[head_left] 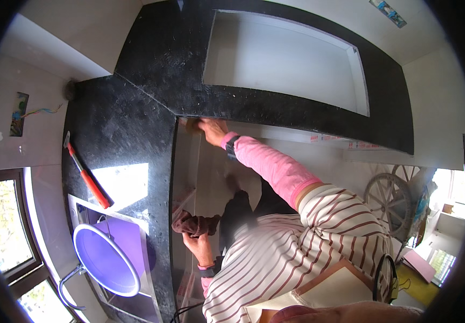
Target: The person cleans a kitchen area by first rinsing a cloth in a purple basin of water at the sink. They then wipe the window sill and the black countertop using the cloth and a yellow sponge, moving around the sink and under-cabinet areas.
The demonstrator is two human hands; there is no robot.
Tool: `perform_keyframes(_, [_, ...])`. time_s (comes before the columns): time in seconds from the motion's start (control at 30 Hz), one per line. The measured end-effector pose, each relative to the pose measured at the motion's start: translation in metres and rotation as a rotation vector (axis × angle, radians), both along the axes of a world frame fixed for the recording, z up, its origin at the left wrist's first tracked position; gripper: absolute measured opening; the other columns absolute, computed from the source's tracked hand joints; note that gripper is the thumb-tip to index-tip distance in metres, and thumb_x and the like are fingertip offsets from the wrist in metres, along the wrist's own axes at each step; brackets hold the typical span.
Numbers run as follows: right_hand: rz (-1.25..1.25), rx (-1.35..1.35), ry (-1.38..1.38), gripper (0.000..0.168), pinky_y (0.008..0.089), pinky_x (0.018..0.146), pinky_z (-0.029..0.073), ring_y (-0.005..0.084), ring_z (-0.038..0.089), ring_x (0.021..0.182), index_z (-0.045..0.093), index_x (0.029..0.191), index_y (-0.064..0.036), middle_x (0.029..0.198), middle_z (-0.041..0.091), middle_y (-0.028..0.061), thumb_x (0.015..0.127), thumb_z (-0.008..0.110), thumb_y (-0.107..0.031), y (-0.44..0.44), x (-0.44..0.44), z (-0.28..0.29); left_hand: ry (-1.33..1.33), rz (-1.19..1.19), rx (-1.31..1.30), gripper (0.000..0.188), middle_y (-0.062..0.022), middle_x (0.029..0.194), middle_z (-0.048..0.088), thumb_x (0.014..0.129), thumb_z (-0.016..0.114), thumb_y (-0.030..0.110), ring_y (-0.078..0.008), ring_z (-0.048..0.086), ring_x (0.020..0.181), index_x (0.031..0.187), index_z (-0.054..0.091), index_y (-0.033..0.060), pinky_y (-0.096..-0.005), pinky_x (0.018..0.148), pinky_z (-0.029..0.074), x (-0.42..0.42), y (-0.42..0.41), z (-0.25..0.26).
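Observation:
My right hand, in a pink sleeve cover with a dark band at the wrist, reaches to the inner corner of the black countertop. Its fingers are closed on a small brownish object, blurred and partly under the counter edge, so its kind is unclear. Lower down, beside the counter's front edge, my left hand grips a crumpled dark brown cloth. Beneath the counter edge are pale cabinet surfaces.
A red-handled scraper lies on the left counter. A purple bucket stands in the sink area near a curved metal faucet. The far counter has a rectangular cutout. Wires protrude from a wall box. Spoked wheels stand at right.

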State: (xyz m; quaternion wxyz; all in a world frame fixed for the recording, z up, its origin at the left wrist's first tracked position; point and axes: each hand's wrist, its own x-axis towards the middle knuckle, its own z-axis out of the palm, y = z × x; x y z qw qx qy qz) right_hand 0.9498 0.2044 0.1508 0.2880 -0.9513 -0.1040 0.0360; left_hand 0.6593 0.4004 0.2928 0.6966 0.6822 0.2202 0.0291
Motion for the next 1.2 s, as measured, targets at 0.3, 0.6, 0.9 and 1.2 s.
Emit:
perform_keyframes(0.3, [-0.432, 0.126, -0.329, 0.031, 0.0448, 0.098, 0.037, 0.0331, 0.051, 0.115, 0.063, 0.113, -0.012, 0.121, 0.06, 0.0129, 0.084, 0.055, -0.016, -0.016, -0.006, 0.005, -0.046, 0.028, 0.068, 0.037, -0.0089, 0.106, 0.06, 0.078, 0.071, 0.002, -0.0162, 0.057, 0.094, 0.111, 0.055, -0.0034, -0.0307, 0.085, 0.047, -0.007, 0.01, -0.015])
perform_keyframes(0.6, [-0.83, 0.29, -0.32, 0.035, 0.0421, 0.094, 0.044, 0.0399, 0.055, 0.108, 0.063, 0.112, -0.008, 0.117, 0.061, 0.0175, 0.082, 0.061, -0.026, -0.116, -0.066, -0.041, 0.01, 0.003, 0.086, 0.051, -0.0076, 0.115, 0.057, 0.075, 0.066, 0.0, -0.0191, 0.056, 0.103, 0.124, 0.052, -0.0009, -0.0337, 0.092, 0.047, 0.015, 0.001, -0.001])
perform_keyframes(0.9, [-1.618, -0.405, 0.335, 0.082, 0.0489, 0.085, 0.049, 0.033, 0.05, 0.114, 0.043, 0.132, -0.009, 0.126, 0.048, 0.0156, 0.07, 0.069, -0.056, -0.386, -0.206, -0.013, 0.074, -0.108, 0.093, 0.049, -0.0085, 0.113, 0.058, 0.075, 0.067, -0.002, -0.0175, 0.056, 0.1, 0.122, 0.053, -0.0017, -0.0311, 0.089, 0.048, 0.027, -0.019, -0.009])
perform_keyframes(1.2, [-1.192, -0.066, -0.295, 0.05, 0.0476, 0.103, 0.031, 0.0355, 0.045, 0.12, 0.056, 0.123, -0.01, 0.13, 0.053, 0.015, 0.075, 0.063, -0.017, -0.247, -0.138, -0.087, 0.066, -0.174, 0.074, 0.043, -0.009, 0.106, 0.062, 0.074, 0.069, -0.001, -0.0183, 0.06, 0.096, 0.114, 0.054, -0.0024, -0.0325, 0.088, 0.048, 0.045, -0.049, -0.003])
